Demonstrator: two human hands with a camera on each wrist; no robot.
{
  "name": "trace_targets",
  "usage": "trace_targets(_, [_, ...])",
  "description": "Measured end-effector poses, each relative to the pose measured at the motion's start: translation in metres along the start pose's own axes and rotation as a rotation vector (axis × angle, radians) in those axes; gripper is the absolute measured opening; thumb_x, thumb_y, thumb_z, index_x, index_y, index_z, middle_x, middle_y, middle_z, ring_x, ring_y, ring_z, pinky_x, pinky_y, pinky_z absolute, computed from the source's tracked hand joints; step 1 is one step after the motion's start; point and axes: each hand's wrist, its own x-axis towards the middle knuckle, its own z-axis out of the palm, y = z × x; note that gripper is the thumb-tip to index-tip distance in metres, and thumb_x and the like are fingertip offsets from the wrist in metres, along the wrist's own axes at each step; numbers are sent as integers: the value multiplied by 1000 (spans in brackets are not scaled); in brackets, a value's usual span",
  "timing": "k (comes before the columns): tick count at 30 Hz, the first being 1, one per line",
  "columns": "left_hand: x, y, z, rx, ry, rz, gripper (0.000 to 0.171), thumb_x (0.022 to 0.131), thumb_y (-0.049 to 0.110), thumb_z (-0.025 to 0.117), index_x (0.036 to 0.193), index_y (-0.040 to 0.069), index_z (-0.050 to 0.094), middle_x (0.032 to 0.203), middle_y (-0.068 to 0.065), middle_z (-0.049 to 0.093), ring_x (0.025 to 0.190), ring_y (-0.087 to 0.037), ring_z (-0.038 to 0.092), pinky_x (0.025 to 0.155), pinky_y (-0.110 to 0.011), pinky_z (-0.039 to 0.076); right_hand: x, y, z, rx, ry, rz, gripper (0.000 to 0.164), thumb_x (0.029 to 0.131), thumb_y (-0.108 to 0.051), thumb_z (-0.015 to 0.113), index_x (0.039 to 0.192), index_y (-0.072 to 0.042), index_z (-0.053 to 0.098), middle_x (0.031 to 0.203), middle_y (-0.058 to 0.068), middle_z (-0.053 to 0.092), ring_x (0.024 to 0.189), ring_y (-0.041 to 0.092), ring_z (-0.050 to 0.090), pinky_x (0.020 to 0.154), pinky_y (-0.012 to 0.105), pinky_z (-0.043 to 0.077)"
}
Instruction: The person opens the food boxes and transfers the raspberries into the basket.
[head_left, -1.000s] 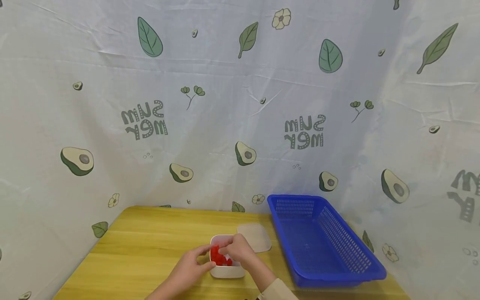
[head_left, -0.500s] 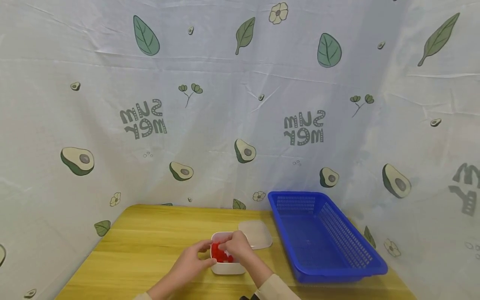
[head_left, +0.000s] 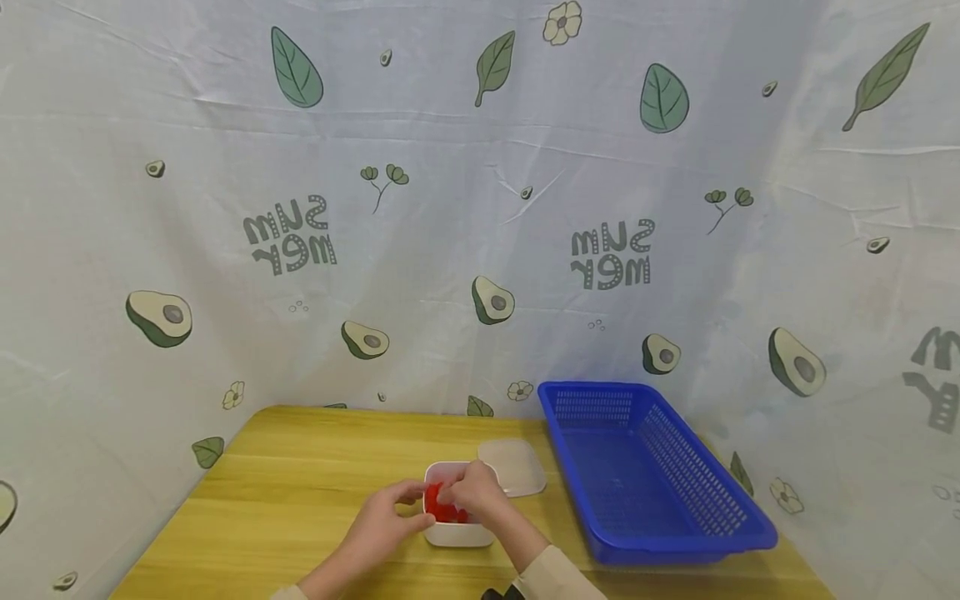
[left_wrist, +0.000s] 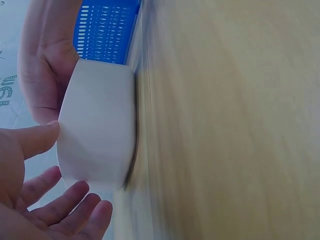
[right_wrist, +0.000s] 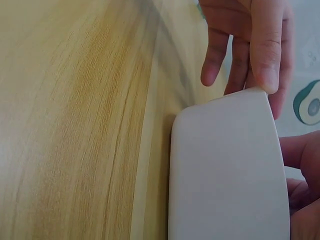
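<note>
A small white plastic box (head_left: 459, 536) stands on the wooden table, holding bright red pieces (head_left: 442, 505) too small to make out. My left hand (head_left: 381, 521) holds the box by its left side, thumb at the near rim corner and index fingertip at the far rim. In the left wrist view the other fingertips (left_wrist: 80, 189) lie against the box's end. My right hand (head_left: 477, 493) reaches over the right rim with its fingers down among the red pieces. The box wall hides those fingertips in the right wrist view, so I cannot tell whether they pinch a piece.
A flat, pale translucent lid (head_left: 513, 467) lies behind the box to the right. A large blue perforated basket (head_left: 652, 553) stands at the table's right side. The yellow wood table (head_left: 300, 467) meets a white printed curtain (head_left: 420, 250) at the back.
The right fingers have shifted slightly inside the box and the red pieces under them sit a little differently. My left hand keeps its place on the box. The head view has tilted slightly.
</note>
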Motion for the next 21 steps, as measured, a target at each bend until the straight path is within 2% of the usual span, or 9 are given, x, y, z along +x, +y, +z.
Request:
trace_targets(8, [0,0,1,-14,13,-31,39,86,28,80,119,9,70,118,-6,70,108,-27,61,87,-41,58,-1,-1,-2,-65,-15,-18,11,78,-7,81,79,-5,70,84,7,63,77,23,54,72,38,57])
trace_targets(21, [0,-3,1,7,19,-41,36,86,30,81,116,13,71,110,-4,72,103,-26,66,88,-48,56,0,-1,-1,-46,-42,-44,12,76,-2,80,77,-2,68,83,7,63,75,23,54,69,36,56])
